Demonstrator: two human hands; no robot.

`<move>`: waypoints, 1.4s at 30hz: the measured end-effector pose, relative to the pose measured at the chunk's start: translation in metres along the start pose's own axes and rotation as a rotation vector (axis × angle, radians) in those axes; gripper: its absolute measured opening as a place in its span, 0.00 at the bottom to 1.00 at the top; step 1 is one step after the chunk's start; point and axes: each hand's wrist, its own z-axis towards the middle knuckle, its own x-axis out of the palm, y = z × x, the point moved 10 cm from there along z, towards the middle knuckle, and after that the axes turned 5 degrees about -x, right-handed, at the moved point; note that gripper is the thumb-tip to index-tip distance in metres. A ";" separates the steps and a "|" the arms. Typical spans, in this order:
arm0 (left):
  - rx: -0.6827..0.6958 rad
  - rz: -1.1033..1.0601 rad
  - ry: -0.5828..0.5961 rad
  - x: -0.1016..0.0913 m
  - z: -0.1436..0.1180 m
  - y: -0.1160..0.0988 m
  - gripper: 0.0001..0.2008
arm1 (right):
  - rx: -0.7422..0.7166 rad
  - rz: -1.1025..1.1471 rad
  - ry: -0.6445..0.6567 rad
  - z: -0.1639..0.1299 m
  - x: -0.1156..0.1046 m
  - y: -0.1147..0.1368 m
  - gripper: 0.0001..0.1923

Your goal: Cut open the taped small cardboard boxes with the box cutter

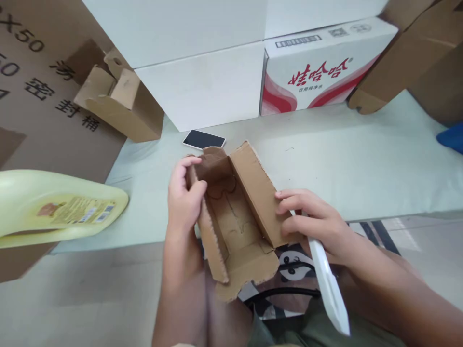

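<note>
**Cardboard box, half-folded, held over the near edge of the worktop**

Head view. The cardboard box (235, 217) is a small corrugated carton, open on top, flaps up. I hold it in the air just past the worktop's (361, 164) near edge, above my lap. My left hand (184, 202) pinches the left wall, thumb inside, fingers outside. My right hand (314, 221) presses fingertips flat on the raised right flap and also traps a white flat tool (329, 284) under the palm. I judge the box light, stiff along its panels, weak at scored folds and torn-looking edges; walls near the corners are the best grip. A phone (203, 140) lies behind it toward the far edge, a yellow bottle (54, 207) at the left edge.
</note>
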 end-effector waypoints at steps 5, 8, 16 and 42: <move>0.059 -0.399 -0.052 -0.008 0.010 -0.001 0.15 | 0.044 0.029 0.098 -0.003 -0.001 0.000 0.06; 0.045 -0.480 -0.052 -0.006 0.013 0.005 0.16 | 0.056 0.040 0.122 -0.001 0.008 0.005 0.11; 0.073 -0.404 -0.060 0.000 0.011 0.007 0.12 | 0.160 -0.153 -0.065 -0.009 0.005 -0.017 0.21; 0.058 -0.434 -0.090 -0.001 0.004 0.012 0.17 | 0.502 -0.147 -0.020 -0.013 0.011 -0.031 0.16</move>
